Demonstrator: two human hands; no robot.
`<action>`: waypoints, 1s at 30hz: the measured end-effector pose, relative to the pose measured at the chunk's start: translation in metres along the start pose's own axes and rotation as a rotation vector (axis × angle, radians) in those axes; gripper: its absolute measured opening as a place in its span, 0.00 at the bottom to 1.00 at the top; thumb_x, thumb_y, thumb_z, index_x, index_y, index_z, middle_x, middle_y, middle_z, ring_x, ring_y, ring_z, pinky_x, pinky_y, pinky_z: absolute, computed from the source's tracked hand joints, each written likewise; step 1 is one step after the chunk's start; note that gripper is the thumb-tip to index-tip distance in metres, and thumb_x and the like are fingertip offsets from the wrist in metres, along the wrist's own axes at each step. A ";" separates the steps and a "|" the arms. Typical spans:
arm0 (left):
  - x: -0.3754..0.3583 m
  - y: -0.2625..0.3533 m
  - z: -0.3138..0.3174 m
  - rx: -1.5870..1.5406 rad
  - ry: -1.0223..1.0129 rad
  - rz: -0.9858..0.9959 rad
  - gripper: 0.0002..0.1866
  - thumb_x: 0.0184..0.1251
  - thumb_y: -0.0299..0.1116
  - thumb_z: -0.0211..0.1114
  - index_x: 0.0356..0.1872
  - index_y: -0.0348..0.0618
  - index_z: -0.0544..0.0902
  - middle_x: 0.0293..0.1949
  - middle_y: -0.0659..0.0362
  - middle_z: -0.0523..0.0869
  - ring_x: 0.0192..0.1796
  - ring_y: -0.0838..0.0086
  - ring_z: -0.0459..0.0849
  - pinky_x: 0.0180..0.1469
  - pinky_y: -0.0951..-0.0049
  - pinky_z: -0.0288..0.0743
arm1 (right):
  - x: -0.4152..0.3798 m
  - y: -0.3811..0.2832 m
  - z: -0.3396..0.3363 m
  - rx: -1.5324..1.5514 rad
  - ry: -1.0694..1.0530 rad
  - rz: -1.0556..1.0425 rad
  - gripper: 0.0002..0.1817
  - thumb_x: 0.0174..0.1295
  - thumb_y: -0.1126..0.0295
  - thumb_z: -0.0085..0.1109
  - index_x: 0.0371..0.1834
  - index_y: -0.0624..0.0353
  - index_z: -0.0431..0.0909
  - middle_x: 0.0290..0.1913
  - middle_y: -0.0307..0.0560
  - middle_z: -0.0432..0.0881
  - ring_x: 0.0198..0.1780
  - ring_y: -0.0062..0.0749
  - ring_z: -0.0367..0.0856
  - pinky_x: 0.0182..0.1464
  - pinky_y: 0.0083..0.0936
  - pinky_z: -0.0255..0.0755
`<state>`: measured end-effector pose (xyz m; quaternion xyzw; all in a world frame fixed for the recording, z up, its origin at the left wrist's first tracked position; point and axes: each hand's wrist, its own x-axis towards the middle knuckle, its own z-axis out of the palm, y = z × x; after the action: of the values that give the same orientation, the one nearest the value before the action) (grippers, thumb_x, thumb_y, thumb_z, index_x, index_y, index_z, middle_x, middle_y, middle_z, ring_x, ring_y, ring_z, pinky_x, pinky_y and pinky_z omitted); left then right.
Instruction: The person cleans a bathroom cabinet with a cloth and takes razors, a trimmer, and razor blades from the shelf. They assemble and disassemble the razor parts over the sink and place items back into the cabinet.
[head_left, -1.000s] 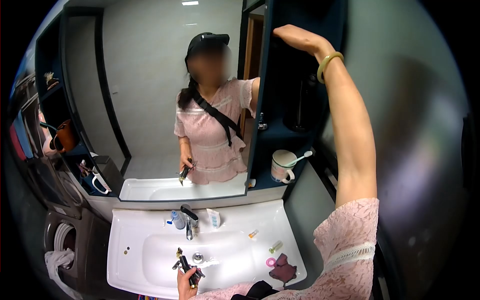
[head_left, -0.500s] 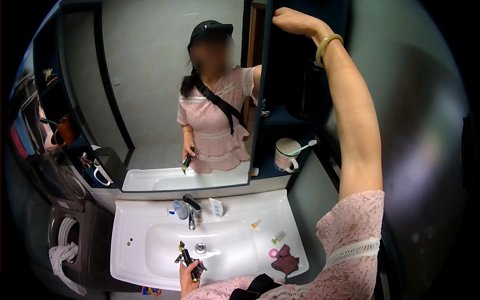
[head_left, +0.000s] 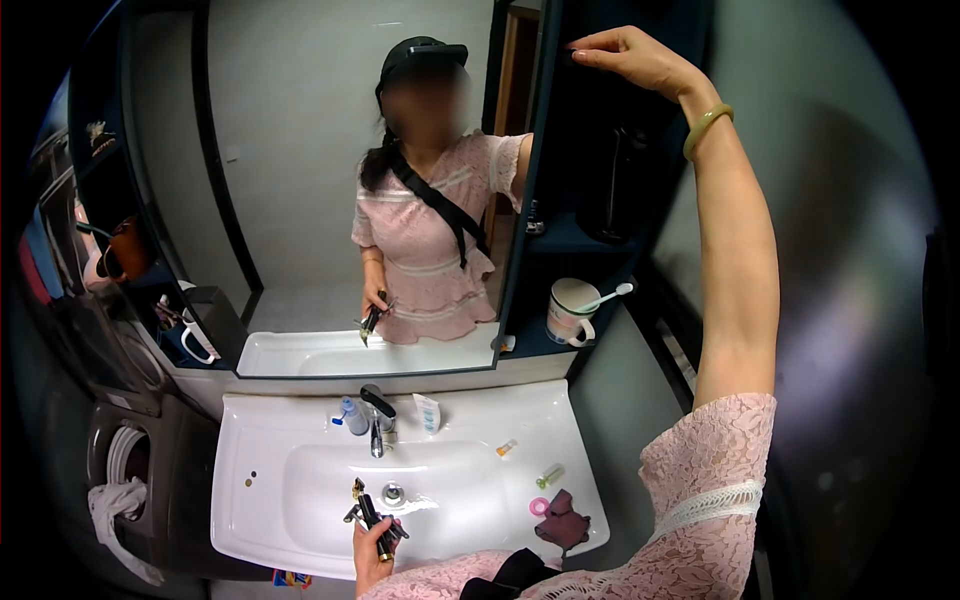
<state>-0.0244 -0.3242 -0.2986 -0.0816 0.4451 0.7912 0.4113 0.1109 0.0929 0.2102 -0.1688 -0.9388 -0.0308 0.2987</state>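
My left hand (head_left: 372,565) is closed around a black hair clipper (head_left: 370,515) with gold ends, held over the front of the white sink (head_left: 250,425). Small dark pieces stick out beside the clipper, too small to name. High on the right, my right hand (head_left: 640,62) is raised in front of the dark open shelf unit (head_left: 575,235), beside the mirror's edge. Its thumb and fingers are pinched together; whatever lies between the fingertips cannot be made out. The mirror (head_left: 300,180) reflects a person in a cap, holding the clipper low.
A mug (head_left: 572,310) with a toothbrush stands on the lower shelf. Around the black faucet (head_left: 378,405) are a blue bottle (head_left: 352,415) and a white tube (head_left: 427,413). A purple cloth (head_left: 563,522) lies at the sink's right. On the left is a washing machine (head_left: 165,480).
My right hand has moved right and slightly down from the mirror's edge, its fingers now straighter. My left hand still holds the clipper. The view has shifted slightly.
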 end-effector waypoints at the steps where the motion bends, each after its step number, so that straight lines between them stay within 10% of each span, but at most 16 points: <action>1: 0.000 -0.001 0.000 -0.001 0.001 -0.003 0.16 0.49 0.16 0.59 0.39 0.42 0.68 0.27 0.58 0.77 0.28 0.71 0.81 0.25 0.78 0.77 | -0.001 0.000 0.000 0.035 0.010 0.025 0.23 0.57 0.54 0.52 0.50 0.58 0.73 0.49 0.48 0.76 0.52 0.34 0.72 0.58 0.27 0.62; 30: 0.000 -0.001 0.002 0.030 0.035 -0.010 0.11 0.49 0.20 0.61 0.32 0.44 0.70 0.25 0.60 0.77 0.27 0.73 0.80 0.21 0.80 0.77 | -0.012 0.046 -0.009 0.352 0.619 0.075 0.11 0.53 0.66 0.59 0.37 0.58 0.79 0.30 0.34 0.78 0.30 0.13 0.70 0.32 0.08 0.59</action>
<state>-0.0229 -0.3222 -0.2980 -0.0914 0.4634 0.7810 0.4086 0.1403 0.1308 0.2085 -0.1319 -0.7878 0.0925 0.5945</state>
